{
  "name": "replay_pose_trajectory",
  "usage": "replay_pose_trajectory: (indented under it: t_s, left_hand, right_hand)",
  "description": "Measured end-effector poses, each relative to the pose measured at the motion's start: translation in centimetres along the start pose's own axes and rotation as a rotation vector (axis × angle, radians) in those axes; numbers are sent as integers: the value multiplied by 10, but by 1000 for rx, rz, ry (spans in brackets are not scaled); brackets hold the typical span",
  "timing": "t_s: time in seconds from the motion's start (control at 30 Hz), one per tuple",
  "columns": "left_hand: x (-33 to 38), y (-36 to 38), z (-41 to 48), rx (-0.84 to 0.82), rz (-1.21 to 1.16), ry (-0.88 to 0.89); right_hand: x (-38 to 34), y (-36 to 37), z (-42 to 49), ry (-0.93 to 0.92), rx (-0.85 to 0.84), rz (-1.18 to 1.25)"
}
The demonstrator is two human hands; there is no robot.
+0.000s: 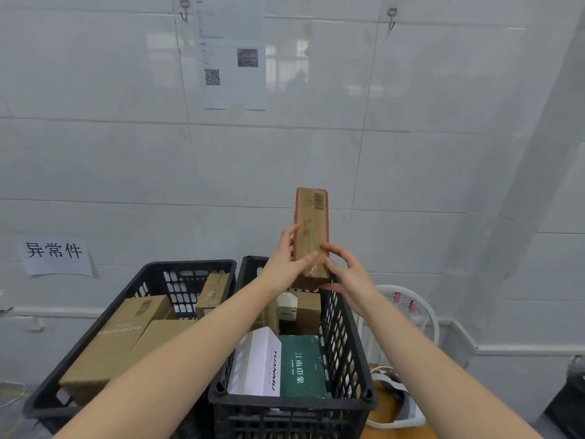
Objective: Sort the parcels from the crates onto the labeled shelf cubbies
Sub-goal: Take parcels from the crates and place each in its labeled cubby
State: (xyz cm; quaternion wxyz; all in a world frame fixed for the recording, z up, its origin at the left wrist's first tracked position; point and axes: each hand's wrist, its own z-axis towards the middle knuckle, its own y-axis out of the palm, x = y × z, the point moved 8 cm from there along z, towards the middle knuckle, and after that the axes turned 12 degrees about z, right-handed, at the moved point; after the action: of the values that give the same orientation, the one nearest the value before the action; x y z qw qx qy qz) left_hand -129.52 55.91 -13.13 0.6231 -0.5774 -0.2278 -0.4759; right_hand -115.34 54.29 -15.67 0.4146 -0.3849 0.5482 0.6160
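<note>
both hands are on one parcel: our left hand (286,264) wraps its lower left edge with the thumb across the face, and our right hand (344,274) cups its bottom right corner. the long brown parcel (311,223) stands upright, barcode end up, held above the far end of the right crate (343,340). no shelf cubbies show ahead, only the tiled wall (316,153), so we judge the carry needs a turn away.

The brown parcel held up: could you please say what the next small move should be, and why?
Probably rotate the parcel to read its destination: the left hand and right hand grip it upright above the crate, only a barcode legible.
</note>
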Motion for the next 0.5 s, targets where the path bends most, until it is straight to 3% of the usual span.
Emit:
replay_pose_trajectory:
  t_s: [0.1,0.23,0.37,0.5]
  left_hand:
    - [2,-3,1,34,90,53]
    - [-2,-10,3,21,-18,58]
    - [-10,-14,-1,-10,-94,23]
    - [-16,-15,-5,-58,-149,8]
  right_hand:
    - [-4,-4,3,-57,71,-5]
    - [0,-9,3,-47,109,-16]
    - [12,-7,2,95,16,-169]
    - [25,-14,2,256,-28,-122]
